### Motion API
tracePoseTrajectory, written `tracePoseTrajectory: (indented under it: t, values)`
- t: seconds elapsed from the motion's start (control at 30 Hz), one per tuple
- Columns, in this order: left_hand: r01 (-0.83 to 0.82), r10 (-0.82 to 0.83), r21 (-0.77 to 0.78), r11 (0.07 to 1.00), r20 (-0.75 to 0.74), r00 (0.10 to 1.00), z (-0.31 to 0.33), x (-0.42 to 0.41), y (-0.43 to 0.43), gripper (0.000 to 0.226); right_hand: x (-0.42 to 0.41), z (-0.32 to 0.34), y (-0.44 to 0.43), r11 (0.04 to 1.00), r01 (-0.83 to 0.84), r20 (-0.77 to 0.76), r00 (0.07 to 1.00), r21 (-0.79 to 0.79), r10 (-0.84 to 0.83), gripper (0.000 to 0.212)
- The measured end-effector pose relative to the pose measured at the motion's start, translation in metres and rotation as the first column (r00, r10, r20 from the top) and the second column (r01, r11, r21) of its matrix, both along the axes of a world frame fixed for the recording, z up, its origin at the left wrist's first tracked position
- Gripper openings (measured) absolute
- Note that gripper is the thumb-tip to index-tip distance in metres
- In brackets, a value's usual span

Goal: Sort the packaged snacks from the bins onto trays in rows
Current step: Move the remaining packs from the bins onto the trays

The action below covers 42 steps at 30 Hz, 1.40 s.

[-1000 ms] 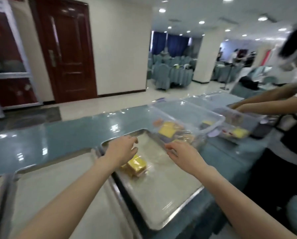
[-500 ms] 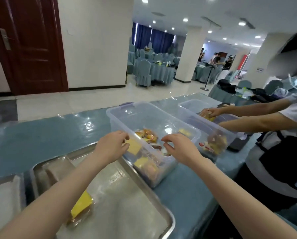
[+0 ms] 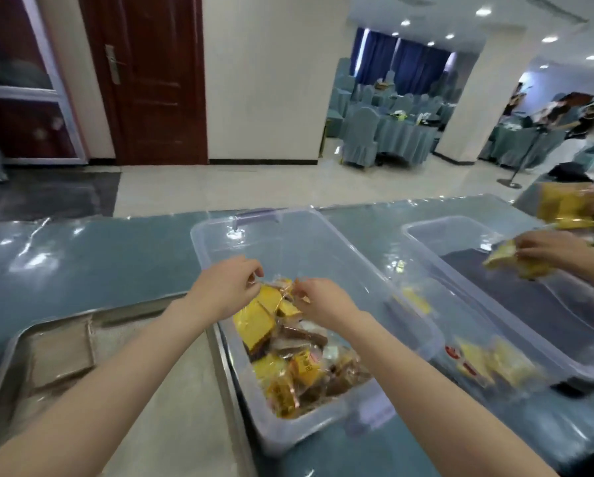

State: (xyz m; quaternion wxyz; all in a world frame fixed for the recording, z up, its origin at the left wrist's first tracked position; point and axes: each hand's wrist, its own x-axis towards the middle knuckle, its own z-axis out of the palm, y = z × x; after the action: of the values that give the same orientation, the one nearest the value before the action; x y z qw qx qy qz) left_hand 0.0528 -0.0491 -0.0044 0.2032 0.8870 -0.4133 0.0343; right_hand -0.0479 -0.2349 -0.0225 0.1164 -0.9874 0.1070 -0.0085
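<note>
A clear plastic bin (image 3: 385, 287) stands on the teal table and holds several yellow and brown packaged snacks (image 3: 295, 366) at its near end. Both my hands are inside the bin above the pile. My left hand (image 3: 225, 289) pinches the clear wrapper edge of a yellow snack packet (image 3: 271, 299). My right hand (image 3: 323, 301) pinches the same packet's other side. A metal tray (image 3: 192, 425) lies to the bin's left, partly hidden by my left forearm; no snack shows on its visible part.
A second clear bin (image 3: 478, 270) with yellow packets stands to the right. Another person's hands (image 3: 547, 249) hold yellow packets (image 3: 564, 204) over it. The table's far edge faces an open floor, a brown door and covered chairs.
My view swung right, from the tray to the bin. Both hands moved from the bin's near rim into it and took hold of a yellow packet. The other person lifted packets.
</note>
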Motion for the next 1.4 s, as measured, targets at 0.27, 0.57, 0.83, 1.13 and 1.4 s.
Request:
tracePoseTrajectory:
  t: [0.27, 0.57, 0.83, 1.13, 1.4]
  values:
    - [-0.139, 0.170, 0.255, 0.957, -0.102, 0.980, -0.039, 0.039, -0.071, 0.026, 0.082, -0.069, -0.052, 0.992, -0.020, -0.136, 0.990, 0.126, 0.037, 0.054]
    - [-0.191, 0.260, 0.327, 0.925, -0.183, 0.948, -0.066, 0.062, -0.075, 0.032, 0.133, -0.116, -0.054, 0.996, 0.012, -0.090, 0.996, 0.083, -0.005, 0.034]
    - [-0.207, 0.288, 0.272, 0.940, -0.301, 0.909, -0.068, 0.062, -0.074, 0.061, 0.118, -0.063, -0.076, 0.857, 0.083, 0.049, 0.991, 0.509, -0.125, 0.028]
    - [-0.269, 0.186, -0.074, 0.960, -0.550, 0.814, -0.049, 0.058, -0.075, 0.100, 0.084, 0.004, -0.078, 0.327, -0.186, 0.156, 0.981, 0.927, 0.114, 0.027]
    - [-0.507, 0.354, -0.158, 0.848, -0.543, 0.762, -0.051, 0.061, -0.064, 0.055, 0.112, -0.057, -0.066, 0.433, 0.175, -0.033, 0.948, 0.884, -0.316, 0.020]
